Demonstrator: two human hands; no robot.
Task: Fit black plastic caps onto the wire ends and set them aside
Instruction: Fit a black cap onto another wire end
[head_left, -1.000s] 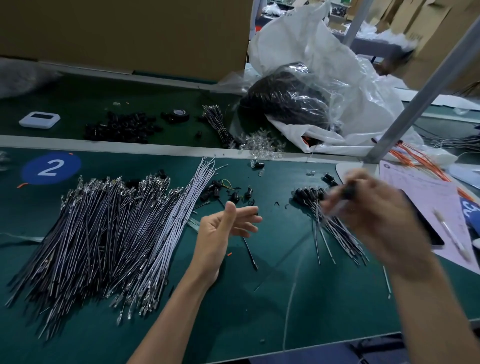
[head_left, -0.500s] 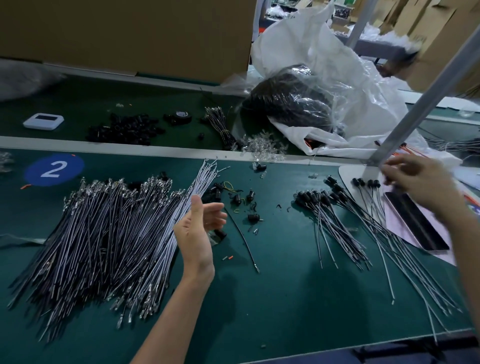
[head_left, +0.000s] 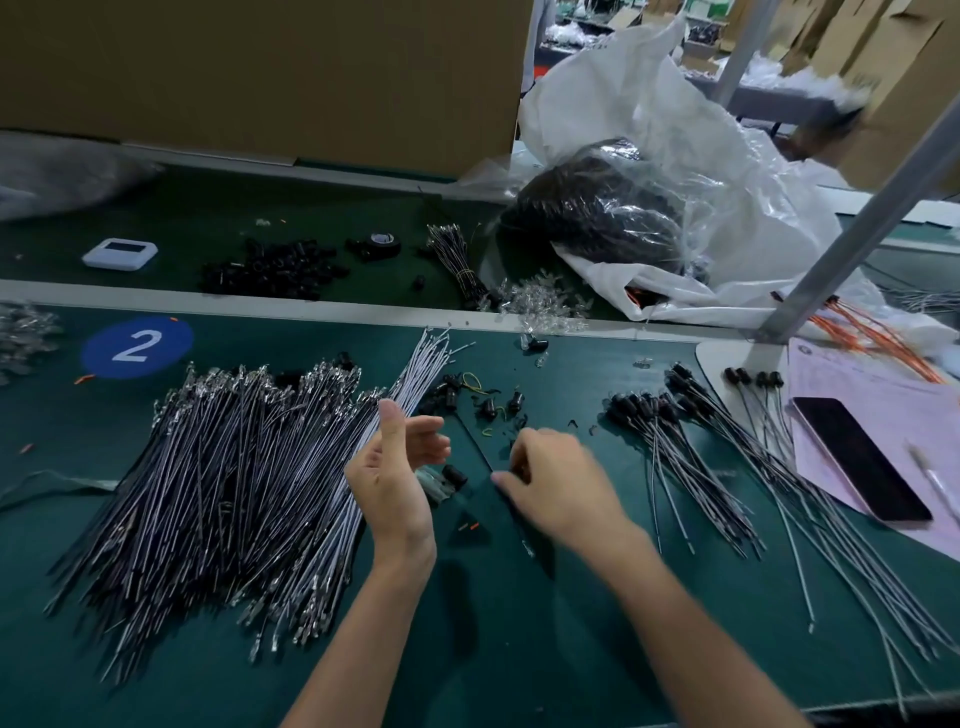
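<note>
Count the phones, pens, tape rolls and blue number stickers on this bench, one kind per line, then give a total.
Phone: 1
Pen: 1
Tape roll: 1
Number sticker: 1
Total: 4

On the tabletop (head_left: 519, 649), a broad pile of uncapped wires (head_left: 223, 478) lies to the left. The loose caps (head_left: 467, 395) are scattered in the middle, just behind the left hand (head_left: 395, 478) and right hand (head_left: 556, 483), and the capped wires (head_left: 691, 441) fan out to the right. Farther right a phone (head_left: 860, 457) lies on a paper sheet (head_left: 841, 384); behind a dividing rail (head_left: 208, 301), a heap of caps (head_left: 275, 267) sits left of a plastic bag (head_left: 649, 171), with a cardboard box (head_left: 260, 73) behind them.
</note>
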